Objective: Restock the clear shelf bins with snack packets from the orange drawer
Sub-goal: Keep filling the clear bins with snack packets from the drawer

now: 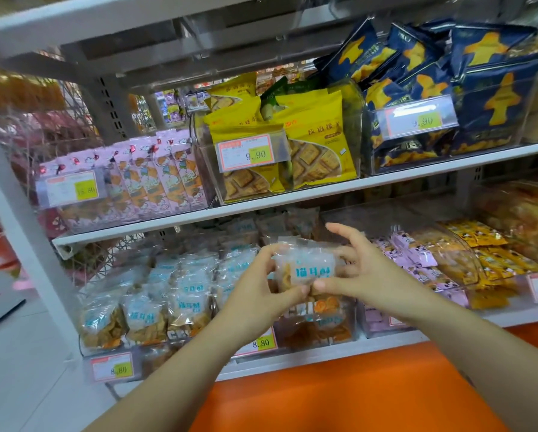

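A clear snack packet with blue lettering (305,266) is held up in front of the lower shelf, above a clear bin (317,328) of orange snacks. My left hand (261,291) pinches its lower left side. My right hand (358,269) pinches its lower right corner, with the upper fingers spread. Left of the hands, another clear bin (112,344) holds several packets of the same kind (186,304). The orange drawer front (339,397) runs below the shelf.
The upper shelf (292,198) carries bins of pink packets (155,179), yellow biscuit bags (314,141) and dark blue bags (479,98). Pink and yellow small packets (448,260) fill bins at the lower right. White floor lies at the left.
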